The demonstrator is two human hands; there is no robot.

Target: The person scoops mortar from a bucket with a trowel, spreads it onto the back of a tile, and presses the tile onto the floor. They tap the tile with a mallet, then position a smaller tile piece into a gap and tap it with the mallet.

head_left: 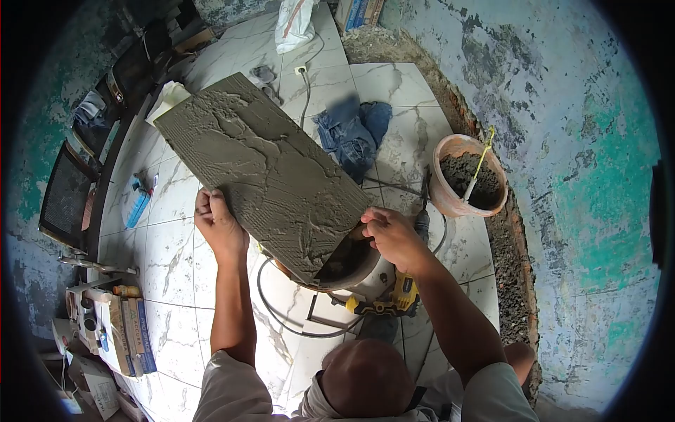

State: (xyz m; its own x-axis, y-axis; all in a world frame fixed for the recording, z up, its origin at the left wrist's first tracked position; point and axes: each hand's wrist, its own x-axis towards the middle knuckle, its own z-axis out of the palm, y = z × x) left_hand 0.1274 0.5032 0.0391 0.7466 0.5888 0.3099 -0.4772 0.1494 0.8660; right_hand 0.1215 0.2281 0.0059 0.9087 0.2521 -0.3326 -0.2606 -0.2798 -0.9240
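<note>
A rectangular tile [260,169], its upper face coated with wet grey mortar, is held up in front of me at a slant. My left hand [221,221] is closed on its left long edge, with the thumb near the mortar. At the tile's right lower corner, my right hand [394,235] is closed with bent fingers on the edge. Under that corner is a round tub [362,278], partly hidden by the tile; its contents look dark. A yellow and black power tool [394,299] lies close to the tub, below my right hand.
A bucket of dark mortar or soil [464,200] with a stick stands by the wall at right. Blue cloth [355,133] and a black cable [306,98] lie on the marbled floor tiles [176,260]. Boxes [133,334] are at lower left; a rubble trench [510,281] follows the wall.
</note>
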